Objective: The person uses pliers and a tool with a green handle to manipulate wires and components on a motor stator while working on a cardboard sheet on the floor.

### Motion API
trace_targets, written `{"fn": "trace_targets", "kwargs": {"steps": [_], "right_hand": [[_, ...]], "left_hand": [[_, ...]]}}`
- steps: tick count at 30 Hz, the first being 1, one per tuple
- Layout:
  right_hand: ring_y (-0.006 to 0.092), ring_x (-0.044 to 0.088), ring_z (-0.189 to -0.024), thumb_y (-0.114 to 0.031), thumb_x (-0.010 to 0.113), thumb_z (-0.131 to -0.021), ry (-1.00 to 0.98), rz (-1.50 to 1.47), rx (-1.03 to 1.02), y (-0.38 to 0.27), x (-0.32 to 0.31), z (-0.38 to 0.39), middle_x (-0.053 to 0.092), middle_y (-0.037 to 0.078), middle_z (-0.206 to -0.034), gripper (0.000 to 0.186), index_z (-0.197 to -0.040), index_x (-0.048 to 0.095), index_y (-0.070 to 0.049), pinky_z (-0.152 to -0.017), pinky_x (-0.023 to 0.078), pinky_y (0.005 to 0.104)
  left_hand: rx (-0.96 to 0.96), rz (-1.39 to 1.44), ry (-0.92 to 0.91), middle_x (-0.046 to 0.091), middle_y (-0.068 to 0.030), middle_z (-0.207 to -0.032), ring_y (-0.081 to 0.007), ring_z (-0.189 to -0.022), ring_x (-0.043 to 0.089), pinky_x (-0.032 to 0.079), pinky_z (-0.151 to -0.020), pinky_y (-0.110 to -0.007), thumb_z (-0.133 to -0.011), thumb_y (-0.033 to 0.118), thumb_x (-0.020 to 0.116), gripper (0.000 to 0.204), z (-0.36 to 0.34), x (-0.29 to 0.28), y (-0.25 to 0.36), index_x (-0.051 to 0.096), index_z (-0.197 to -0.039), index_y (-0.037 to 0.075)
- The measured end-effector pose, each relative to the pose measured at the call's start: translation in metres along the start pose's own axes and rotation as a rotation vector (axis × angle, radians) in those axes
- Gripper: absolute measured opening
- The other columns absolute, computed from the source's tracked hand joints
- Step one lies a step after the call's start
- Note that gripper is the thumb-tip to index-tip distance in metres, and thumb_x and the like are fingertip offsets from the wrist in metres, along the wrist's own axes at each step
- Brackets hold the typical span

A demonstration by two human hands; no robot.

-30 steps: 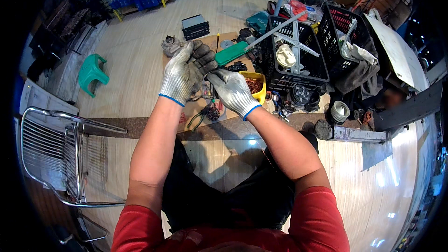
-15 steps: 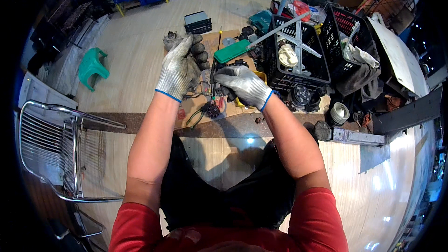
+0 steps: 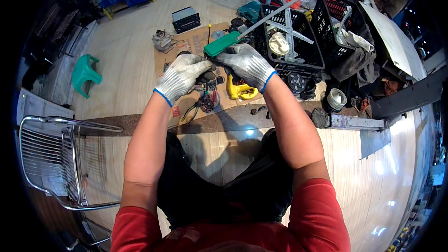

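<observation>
My left hand (image 3: 185,74) and right hand (image 3: 247,63) are near each other, both curled; whether they grip something, I cannot tell. Just beyond the right, nearer one lies the green handle (image 3: 221,44), its long axis going away rightward.

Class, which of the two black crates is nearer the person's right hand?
The left crate, with the round white part at its top, is nearer the right hand; the other crate stands farther right, grey cloth hanging beside it.

There are two gloved hands (image 3: 183,74) (image 3: 245,64), two black crates (image 3: 303,67) (image 3: 324,32), one stool (image 3: 85,71).
</observation>
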State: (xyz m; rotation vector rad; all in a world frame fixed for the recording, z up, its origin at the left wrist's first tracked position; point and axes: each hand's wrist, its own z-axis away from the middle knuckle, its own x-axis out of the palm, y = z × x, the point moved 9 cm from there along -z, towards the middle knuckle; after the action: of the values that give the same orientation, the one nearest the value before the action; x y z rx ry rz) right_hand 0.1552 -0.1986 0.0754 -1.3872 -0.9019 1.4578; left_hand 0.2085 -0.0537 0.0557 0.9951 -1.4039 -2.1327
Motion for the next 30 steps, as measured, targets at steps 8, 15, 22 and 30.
{"fn": "trace_targets", "kwargs": {"steps": [8, 15, 22, 30], "right_hand": [[0.0255, 0.066, -0.074, -0.028, 0.061, -0.089, 0.104, 0.033, -0.107, -0.018, 0.004, 0.01, 0.07, 0.019, -0.082, 0.036, -0.098, 0.069, 0.006, -0.072, 0.05, 0.0361], [0.0313, 0.069, -0.085, -0.027, 0.059, -0.091, 0.121, 0.014, -0.159, -0.02, 0.011, 0.008, 0.07, 0.024, -0.091, 0.035, -0.102, 0.068, 0.005, -0.079, 0.051, 0.0399], [0.0247, 0.065, -0.076, -0.028, 0.061, -0.092, 0.189, 0.192, -0.312, -0.02, 0.026, 0.011, 0.07, 0.019, -0.086, 0.036, -0.11, 0.07, 0.001, -0.074, 0.05, 0.0377], [0.0362, 0.065, -0.082, -0.024, 0.06, -0.089, 0.011, 0.313, -0.362, -0.013, 0.039, 0.007, 0.069, 0.021, -0.091, 0.028, -0.1, 0.071, -0.001, -0.075, 0.051, 0.0429]], "left_hand": [[-0.028, 0.479, 0.141, 0.07, -0.0123, -0.099, -0.0171, -0.084, 0.068, 0.056, -0.075, -0.03, -0.099, 0.022, 0.059, 0.031, -0.007, 0.002, -0.004, 0.064, -0.113, -0.005], [0.037, 0.998, -0.015, 0.07, -0.0142, -0.105, -0.0244, -0.094, 0.068, 0.057, -0.086, -0.037, -0.102, 0.02, 0.054, 0.028, -0.018, 0.015, -0.008, 0.064, -0.117, -0.001], [0.16, 1.226, 0.033, 0.07, -0.0171, -0.106, -0.0308, -0.098, 0.068, 0.056, -0.088, -0.043, -0.104, 0.021, 0.051, 0.028, -0.022, 0.008, -0.001, 0.061, -0.119, 0.0], [0.26, 1.294, -0.022, 0.071, -0.009, -0.094, -0.0306, -0.091, 0.069, 0.057, -0.086, -0.046, -0.102, 0.025, 0.054, 0.032, -0.018, -0.015, 0.004, 0.061, -0.122, 0.001]]}}
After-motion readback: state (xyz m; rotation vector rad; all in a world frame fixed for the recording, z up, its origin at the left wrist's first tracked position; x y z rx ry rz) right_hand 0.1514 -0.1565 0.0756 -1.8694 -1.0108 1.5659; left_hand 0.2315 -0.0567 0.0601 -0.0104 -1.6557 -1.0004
